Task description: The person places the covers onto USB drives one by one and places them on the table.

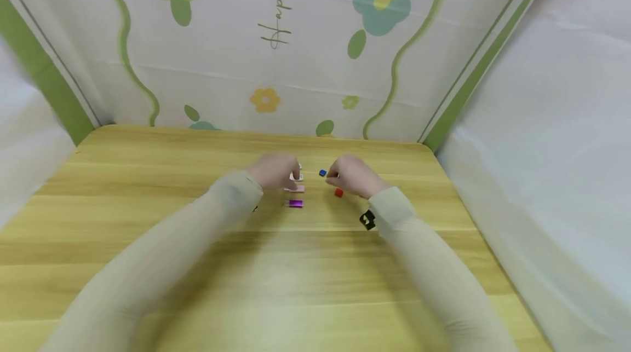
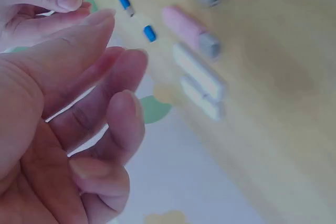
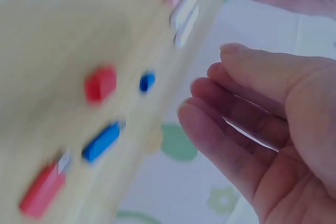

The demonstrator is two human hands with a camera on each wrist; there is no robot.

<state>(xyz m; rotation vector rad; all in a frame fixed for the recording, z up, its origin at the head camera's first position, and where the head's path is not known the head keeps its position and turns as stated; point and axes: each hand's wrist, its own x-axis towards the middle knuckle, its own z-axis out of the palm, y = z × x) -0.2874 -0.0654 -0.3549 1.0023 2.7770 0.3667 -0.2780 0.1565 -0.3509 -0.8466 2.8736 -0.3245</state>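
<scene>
My left hand (image 1: 276, 170) hovers over the left row of USB sticks, fingers loosely bent, with nothing between them. Under and beside it lie a purple USB stick (image 1: 296, 204), a pink USB stick (image 2: 184, 22) with a metal plug, and two slim white pieces (image 2: 198, 69) side by side. Across from it, my right hand (image 1: 354, 176) holds nothing, its thumb and fingers apart in the right wrist view (image 3: 262, 114). Near it are a small blue cap (image 3: 147, 81), a red cap (image 3: 100, 84), a blue USB stick (image 3: 102, 142) and a red USB stick (image 3: 42, 190).
The wooden table (image 1: 276, 275) ends at a white curtain (image 1: 305, 73) with flower prints at the back. White sheets (image 1: 542, 149) hang along the sides. A black piece (image 1: 367, 219) shows beside the right cuff.
</scene>
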